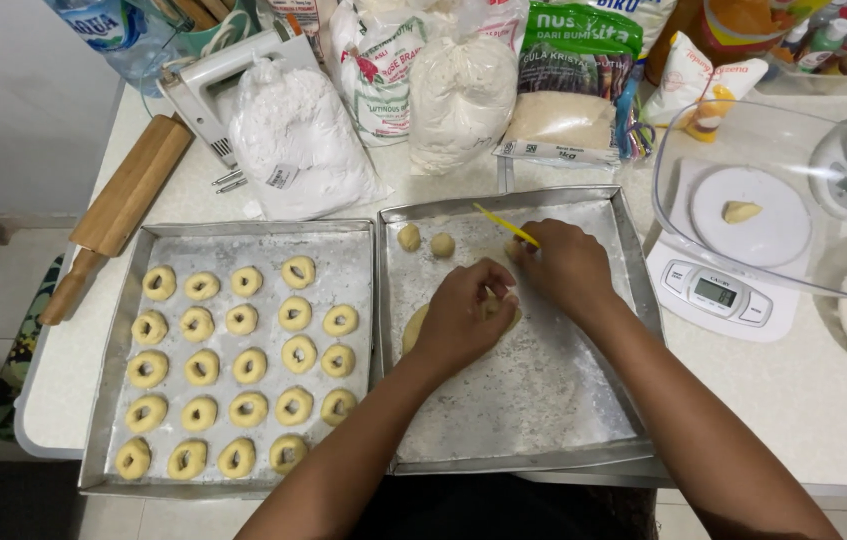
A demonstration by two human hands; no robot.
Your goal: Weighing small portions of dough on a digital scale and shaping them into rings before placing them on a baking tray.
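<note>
mid-frame, left hand point(463, 315) pins soft, easily dented dough point(413, 328); right hand point(565, 262) pinches a light yellow stick point(506, 226) at its end.

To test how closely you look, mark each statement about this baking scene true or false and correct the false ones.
1. The left tray holds ring-shaped dough pieces. True.
2. The right hand holds a yellow stick. True.
3. The rolling pin lies in the right tray. False: it lies on the counter, left of the trays.
4. The scale's clear bowl is heaped with flour. False: it holds one small dough piece.
5. The left hand rests on dough in the right tray. True.
</note>
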